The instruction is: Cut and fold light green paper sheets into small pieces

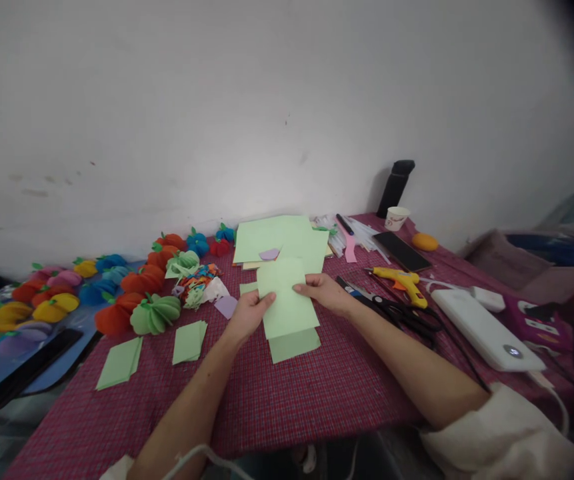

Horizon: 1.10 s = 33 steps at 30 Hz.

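Between my two hands is a pale green paper sheet (pixel 287 300), held upright above the tablecloth. My left hand (pixel 249 312) pinches its left edge, thumb on the front face. At the right edge, my right hand (pixel 327 293) grips the same sheet, thumb in front and fingers mostly behind it. Below the held sheet, another green paper piece (pixel 295 347) shows; whether it touches the held one I cannot tell. Large green sheets (pixel 271 233) lie behind, with a small purple paper piece (pixel 269 254) on them. Two small stacks of green cards, one a card stack (pixel 189 342), lie to the left.
Several colourful paper pumpkins (pixel 154 313) and paper scraps (pixel 199 287) fill the left. On the right are scissors (pixel 407 313), a yellow glue gun (pixel 401 280), a phone (pixel 401 251), a white power bank (pixel 487 330), a paper cup (pixel 397 217) and a black bottle (pixel 394 190).
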Tool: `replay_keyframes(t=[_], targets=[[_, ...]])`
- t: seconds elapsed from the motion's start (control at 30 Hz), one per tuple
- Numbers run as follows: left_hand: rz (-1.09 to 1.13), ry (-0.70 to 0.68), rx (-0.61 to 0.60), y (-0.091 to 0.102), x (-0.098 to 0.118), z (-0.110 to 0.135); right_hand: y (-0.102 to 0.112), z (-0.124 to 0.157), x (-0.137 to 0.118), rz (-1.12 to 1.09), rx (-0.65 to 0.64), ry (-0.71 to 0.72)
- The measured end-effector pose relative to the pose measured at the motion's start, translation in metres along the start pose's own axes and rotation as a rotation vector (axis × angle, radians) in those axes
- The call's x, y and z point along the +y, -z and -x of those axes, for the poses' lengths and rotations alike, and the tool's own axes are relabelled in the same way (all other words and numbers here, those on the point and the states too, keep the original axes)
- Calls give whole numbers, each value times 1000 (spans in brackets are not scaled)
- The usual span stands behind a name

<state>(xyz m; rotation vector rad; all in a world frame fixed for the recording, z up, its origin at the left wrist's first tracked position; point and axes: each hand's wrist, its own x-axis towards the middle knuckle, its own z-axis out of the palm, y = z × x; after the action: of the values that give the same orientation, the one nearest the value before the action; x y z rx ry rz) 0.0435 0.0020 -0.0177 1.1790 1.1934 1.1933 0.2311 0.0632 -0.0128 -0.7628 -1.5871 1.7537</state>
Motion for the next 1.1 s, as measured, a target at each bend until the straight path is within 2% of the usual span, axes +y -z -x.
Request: replay_keyframes(t=[0.1,0.3,0.47,0.6,0.7,0.77,0.87,0.97,1.1], targets=[[38,23,-51,0,0,1,1,-2,-2,-25,49,57],[23,128,-144,-2,0,4,16,-10,-4,-60,287,172],[44,146,-119,0,1,3,23,-10,-6,-70,331,201],[64,134,-140,1,3,4,18,-9,-5,-89,270,216],[53,162,-184,0,5,6,17,-9,-4,-62,277,201],[54,149,-168,0,5,5,17,-9,-4,-83,270,178],[77,85,-101,3,6,3,14,-6,-4,-94,90,135],[113,45,-84,7,6,1,7,-1,-1,-14,-93,46],[104,51,-102,8,5,1,4,2,0,1,-81,-8]])
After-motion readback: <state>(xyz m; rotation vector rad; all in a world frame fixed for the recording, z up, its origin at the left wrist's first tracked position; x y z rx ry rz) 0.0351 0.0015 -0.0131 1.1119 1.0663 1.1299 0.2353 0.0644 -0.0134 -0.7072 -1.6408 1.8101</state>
